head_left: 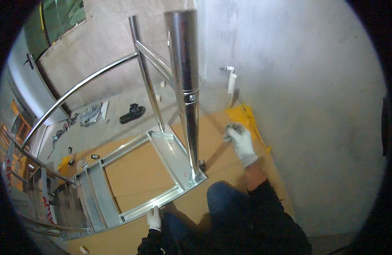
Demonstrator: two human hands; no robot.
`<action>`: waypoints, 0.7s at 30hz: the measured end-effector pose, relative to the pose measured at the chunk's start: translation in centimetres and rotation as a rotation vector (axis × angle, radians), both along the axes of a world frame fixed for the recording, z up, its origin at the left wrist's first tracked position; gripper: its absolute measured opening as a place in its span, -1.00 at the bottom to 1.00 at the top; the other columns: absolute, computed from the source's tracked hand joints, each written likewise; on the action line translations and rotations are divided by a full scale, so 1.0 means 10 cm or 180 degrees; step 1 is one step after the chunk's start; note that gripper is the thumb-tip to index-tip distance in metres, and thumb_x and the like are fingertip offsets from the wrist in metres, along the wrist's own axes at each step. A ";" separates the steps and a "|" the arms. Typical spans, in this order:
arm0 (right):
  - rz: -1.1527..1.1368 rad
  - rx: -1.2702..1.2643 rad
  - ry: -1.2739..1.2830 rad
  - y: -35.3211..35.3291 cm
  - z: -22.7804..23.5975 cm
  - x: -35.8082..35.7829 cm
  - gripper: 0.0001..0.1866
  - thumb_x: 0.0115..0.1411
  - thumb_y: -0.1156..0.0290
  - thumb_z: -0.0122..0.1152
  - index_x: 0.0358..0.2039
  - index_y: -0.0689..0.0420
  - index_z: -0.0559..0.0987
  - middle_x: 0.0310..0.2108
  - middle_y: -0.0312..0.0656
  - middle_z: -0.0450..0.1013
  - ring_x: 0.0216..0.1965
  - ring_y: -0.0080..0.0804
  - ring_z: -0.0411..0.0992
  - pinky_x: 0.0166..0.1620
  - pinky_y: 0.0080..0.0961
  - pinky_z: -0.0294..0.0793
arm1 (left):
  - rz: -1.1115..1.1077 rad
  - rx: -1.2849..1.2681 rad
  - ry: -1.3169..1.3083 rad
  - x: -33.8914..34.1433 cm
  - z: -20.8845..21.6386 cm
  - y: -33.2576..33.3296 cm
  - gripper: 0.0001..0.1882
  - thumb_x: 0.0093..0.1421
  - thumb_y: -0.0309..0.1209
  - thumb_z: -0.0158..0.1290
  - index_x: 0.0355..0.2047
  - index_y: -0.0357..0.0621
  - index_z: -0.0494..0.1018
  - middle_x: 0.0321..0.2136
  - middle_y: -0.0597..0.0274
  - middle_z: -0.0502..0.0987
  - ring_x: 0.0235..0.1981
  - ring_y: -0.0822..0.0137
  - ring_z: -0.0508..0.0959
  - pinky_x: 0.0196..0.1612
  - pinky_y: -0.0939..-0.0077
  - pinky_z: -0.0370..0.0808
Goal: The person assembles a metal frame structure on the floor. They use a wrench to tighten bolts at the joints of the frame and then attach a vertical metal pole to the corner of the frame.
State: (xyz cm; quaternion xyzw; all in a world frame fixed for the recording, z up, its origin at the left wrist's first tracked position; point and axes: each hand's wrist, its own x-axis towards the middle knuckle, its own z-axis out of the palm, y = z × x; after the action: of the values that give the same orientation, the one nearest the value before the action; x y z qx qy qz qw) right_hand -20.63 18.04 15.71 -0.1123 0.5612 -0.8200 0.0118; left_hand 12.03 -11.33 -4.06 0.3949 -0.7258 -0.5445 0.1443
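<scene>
The left hand (154,218) clamps the steel frame (132,212) to steady it, while the right hand (239,142) pinches a small fitting (231,126) beside the post (188,91).

An unfinished building interior served as the work site: bare grey plaster walls (315,85) rose over a raw concrete floor (115,127), where brown cardboard sheeting (136,174), scattered metal fittings (83,161) and a polished steel railing frame (162,144) lay.
</scene>
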 end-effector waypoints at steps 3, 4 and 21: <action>0.0362 -0.0758 0.0566 -0.19 0.98 0.48 -0.84 0.18 0.55 0.13 -0.20 0.19 0.46 -0.36 -0.21 0.49 -0.48 -0.45 0.48 -0.44 -0.57 0.48 | 0.0141 -0.0271 0.0153 0.06 -0.02 -0.01 -0.59 0.25 -0.16 -0.05 -0.50 -0.32 0.47 -0.60 0.13 0.48 -0.57 0.34 0.41 -0.44 0.34 0.36; 0.0479 -0.0930 0.0720 -0.23 1.22 0.63 -0.84 0.18 0.56 0.11 -0.20 0.18 0.45 -0.35 -0.20 0.49 -0.48 -0.46 0.48 -0.44 -0.58 0.47 | 0.0111 -0.0110 0.0180 0.04 0.03 0.02 -0.58 0.25 -0.16 -0.05 -0.49 -0.33 0.47 -0.60 0.12 0.49 -0.57 0.32 0.42 -0.43 0.32 0.37; 0.0450 -0.0119 0.1570 -0.77 2.07 1.02 -0.82 0.19 0.55 0.11 -0.20 0.26 0.41 -0.31 -0.14 0.50 -0.38 -0.41 0.54 -0.40 -0.61 0.54 | 0.0005 0.0426 0.0657 0.12 -0.04 -0.04 -0.68 0.27 -0.23 -0.04 -0.45 -0.27 0.44 -0.63 0.22 0.47 -0.65 0.40 0.42 -0.57 0.51 0.35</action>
State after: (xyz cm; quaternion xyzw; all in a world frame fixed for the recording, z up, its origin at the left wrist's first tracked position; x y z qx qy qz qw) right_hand -10.42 10.34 36.43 -0.3481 0.5225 -0.7752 -0.0702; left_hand 13.28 -11.71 -4.47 0.3460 -0.6688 -0.6293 0.1921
